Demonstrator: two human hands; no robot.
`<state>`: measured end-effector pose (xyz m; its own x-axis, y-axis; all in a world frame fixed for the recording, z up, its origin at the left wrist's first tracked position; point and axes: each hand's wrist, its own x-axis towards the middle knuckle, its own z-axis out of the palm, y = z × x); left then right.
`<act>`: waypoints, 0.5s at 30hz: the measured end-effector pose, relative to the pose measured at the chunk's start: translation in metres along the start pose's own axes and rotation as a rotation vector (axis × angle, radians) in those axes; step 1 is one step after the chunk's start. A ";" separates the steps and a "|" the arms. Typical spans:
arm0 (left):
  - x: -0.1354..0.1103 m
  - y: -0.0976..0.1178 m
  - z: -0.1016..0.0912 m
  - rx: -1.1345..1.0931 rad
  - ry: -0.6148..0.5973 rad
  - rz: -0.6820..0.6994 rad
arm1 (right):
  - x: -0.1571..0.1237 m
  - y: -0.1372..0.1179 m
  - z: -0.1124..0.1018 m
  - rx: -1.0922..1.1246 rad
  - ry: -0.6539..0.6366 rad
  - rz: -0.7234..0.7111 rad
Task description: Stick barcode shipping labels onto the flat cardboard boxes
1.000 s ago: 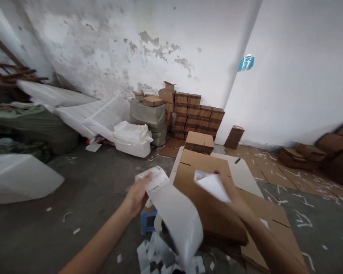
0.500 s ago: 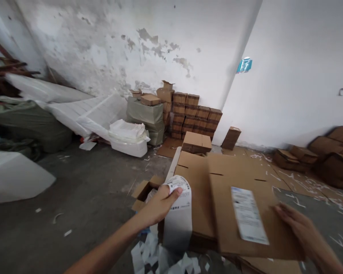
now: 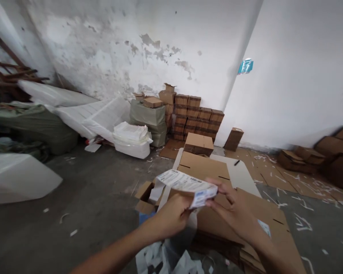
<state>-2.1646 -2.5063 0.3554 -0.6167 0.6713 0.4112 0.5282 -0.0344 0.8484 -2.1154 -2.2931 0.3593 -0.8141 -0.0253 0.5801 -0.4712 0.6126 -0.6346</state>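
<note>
A strip of printed shipping labels (image 3: 185, 181) stretches between my two hands above a stack of flat cardboard. My left hand (image 3: 173, 213) is closed on the strip's near part, fingers curled. With thumb and fingers, my right hand (image 3: 231, 207) pinches the strip's right end, where a label is bent over. Under them lies a flattened cardboard box (image 3: 204, 161) with cut slots. To the right rests another flattened box (image 3: 277, 217), its stuck-on label (image 3: 264, 227) partly hidden by my right forearm.
A white table (image 3: 242, 167) carries the cardboard and a small dark object (image 3: 237, 162). An open carton (image 3: 145, 196) stands to its left, with paper scraps (image 3: 156, 257) below. Bundled cardboard (image 3: 194, 118) is stacked by the wall; white wrapped packs (image 3: 133, 139) lie on the left.
My right hand has let go of the labelled cardboard, which now lies on the right, and has moved left to the label strip. My left hand has shifted right, still holding the strip.
</note>
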 end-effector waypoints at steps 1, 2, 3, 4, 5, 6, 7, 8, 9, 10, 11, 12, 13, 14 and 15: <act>-0.003 0.001 -0.002 -0.033 -0.018 -0.016 | 0.003 -0.012 0.011 -0.041 0.000 -0.046; -0.006 0.001 -0.004 -0.131 -0.013 -0.068 | 0.003 -0.018 0.020 -0.087 0.010 -0.079; -0.009 0.001 -0.006 -0.278 0.027 -0.155 | 0.003 -0.020 0.028 -0.124 0.018 -0.116; -0.010 0.001 -0.007 -0.453 0.107 -0.259 | 0.002 -0.020 0.036 -0.150 0.011 -0.169; -0.010 0.001 -0.008 -0.620 0.206 -0.355 | 0.000 -0.019 0.043 -0.167 -0.008 -0.234; -0.010 0.001 -0.008 -0.752 0.316 -0.431 | -0.001 -0.019 0.049 -0.177 -0.042 -0.302; -0.008 0.000 -0.009 -0.838 0.413 -0.488 | -0.002 -0.019 0.052 -0.186 -0.076 -0.359; -0.005 -0.002 -0.011 -0.885 0.478 -0.529 | -0.003 -0.022 0.051 -0.189 -0.104 -0.388; -0.003 -0.006 -0.015 -0.905 0.526 -0.548 | -0.003 -0.026 0.046 -0.171 -0.125 -0.389; 0.000 -0.011 -0.021 -0.905 0.584 -0.545 | -0.003 -0.030 0.038 -0.128 -0.131 -0.367; 0.001 -0.017 -0.029 -0.890 0.659 -0.527 | -0.002 -0.033 0.027 -0.059 -0.114 -0.329; 0.002 -0.024 -0.039 -0.864 0.745 -0.498 | 0.000 -0.034 0.014 0.026 -0.066 -0.287; 0.002 -0.031 -0.050 -0.831 0.837 -0.462 | 0.003 -0.033 0.002 0.115 0.023 -0.245; 0.001 -0.038 -0.060 -0.799 0.912 -0.430 | 0.007 -0.027 -0.007 0.189 0.137 -0.200; -0.001 -0.044 -0.068 -0.772 0.956 -0.414 | 0.012 -0.018 -0.013 0.216 0.246 -0.138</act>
<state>-2.2273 -2.5560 0.3402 -0.9912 -0.0458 -0.1242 -0.0744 -0.5832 0.8089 -2.1126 -2.2946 0.3845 -0.6438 0.1110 0.7571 -0.6534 0.4351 -0.6195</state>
